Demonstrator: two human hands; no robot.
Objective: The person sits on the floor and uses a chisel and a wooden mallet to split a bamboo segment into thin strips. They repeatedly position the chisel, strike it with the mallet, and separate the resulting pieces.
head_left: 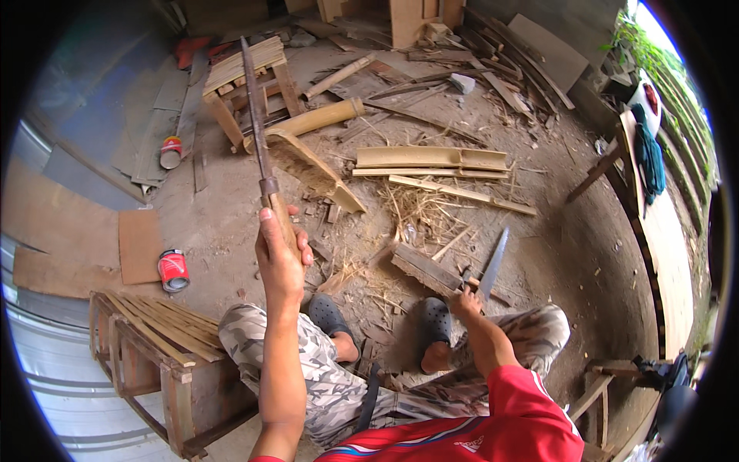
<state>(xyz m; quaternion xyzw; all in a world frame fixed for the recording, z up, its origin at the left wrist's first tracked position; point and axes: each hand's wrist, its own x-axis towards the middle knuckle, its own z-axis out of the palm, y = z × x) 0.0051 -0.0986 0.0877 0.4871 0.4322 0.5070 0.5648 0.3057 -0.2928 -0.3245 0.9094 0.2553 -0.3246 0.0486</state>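
Wooden-handled blade (259, 142) up, handsaw (493, 263) down, 2 tools out

Left hand (282, 250) is clenched round the blade's handle (282, 219), left of the shavings (412, 212); right hand (466, 302) looks wrapped round the saw, right of them, near side. I'd guess tool-handling, not cutting; next move calls for keeping both edges off the knees (543, 327).

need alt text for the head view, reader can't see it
A raised left hand grips a long blade by its wooden handle, while the right hand is at the near end of a second blade, beside a wooden block. Split bamboo and pale shavings lie on the dirt floor beyond.
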